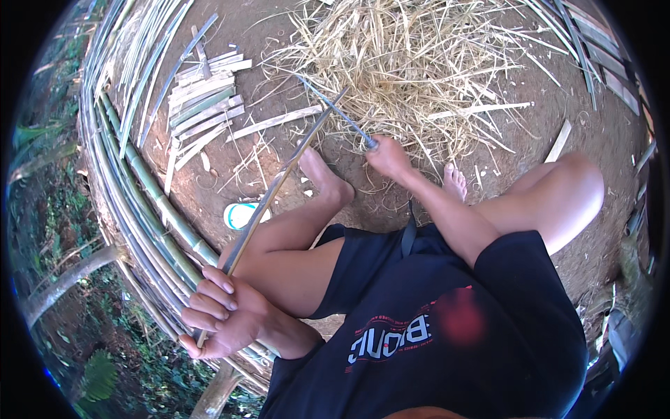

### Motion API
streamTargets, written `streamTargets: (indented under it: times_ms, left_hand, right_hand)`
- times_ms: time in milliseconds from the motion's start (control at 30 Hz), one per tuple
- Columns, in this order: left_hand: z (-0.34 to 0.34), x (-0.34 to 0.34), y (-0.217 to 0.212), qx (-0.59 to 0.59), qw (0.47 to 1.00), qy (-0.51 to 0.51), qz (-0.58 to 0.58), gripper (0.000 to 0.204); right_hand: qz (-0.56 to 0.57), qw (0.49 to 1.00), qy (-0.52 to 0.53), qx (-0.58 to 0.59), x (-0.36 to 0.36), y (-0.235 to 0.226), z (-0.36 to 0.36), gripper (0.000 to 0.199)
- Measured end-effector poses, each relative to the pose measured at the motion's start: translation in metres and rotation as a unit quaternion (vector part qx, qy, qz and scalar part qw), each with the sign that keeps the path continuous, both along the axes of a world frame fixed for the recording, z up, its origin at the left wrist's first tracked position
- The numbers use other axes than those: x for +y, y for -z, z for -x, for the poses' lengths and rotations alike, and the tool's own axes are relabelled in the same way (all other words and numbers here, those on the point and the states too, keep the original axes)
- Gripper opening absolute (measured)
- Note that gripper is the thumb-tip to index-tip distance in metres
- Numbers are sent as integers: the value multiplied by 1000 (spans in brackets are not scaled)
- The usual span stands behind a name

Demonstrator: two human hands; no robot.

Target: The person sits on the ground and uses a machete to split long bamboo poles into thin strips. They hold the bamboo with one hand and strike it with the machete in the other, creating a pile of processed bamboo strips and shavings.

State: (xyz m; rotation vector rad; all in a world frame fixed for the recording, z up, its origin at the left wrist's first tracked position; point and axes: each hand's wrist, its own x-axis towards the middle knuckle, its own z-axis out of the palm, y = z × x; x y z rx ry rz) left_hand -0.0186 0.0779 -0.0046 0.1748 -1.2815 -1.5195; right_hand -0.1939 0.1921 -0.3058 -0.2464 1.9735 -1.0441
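We cannot see the stretch of bamboo strip (pixel 269 192) covered by the left hand (pixel 227 311), nor the grip of the slim bluish tool (pixel 357 129) inside the right hand (pixel 391 157). Whether tool and strip touch where they cross, we can't tell. The strip hides part of the white sandal (pixel 238 216); the top edge cuts off the shavings heap (pixel 391 56). We find the shirt's red patch (pixel 460 315) blurred.

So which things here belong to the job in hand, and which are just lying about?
In use:
bamboo strip, in the left hand
thin blade, in the right hand

Lying about:
heap of shavings
cut bamboo pieces
green pole
white-and-teal object
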Motion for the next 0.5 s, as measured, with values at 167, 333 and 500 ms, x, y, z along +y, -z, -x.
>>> streamTargets:
  times_ms: [167,333,500]
  left_hand:
    - [-3,-6,-1,1,999,-40,-26,48]
    - [-1,-7,-1,13,999,-19,-31,43]
    - [-1,-11,-6,14,997,-59,-55,45]
  right_hand:
    - [9,997,-76,23,-8,-10,1,35]
    - [-71,992,-64,83,5,45,32,38]
    - [-97,995,-3,10,-7,56,29,32]
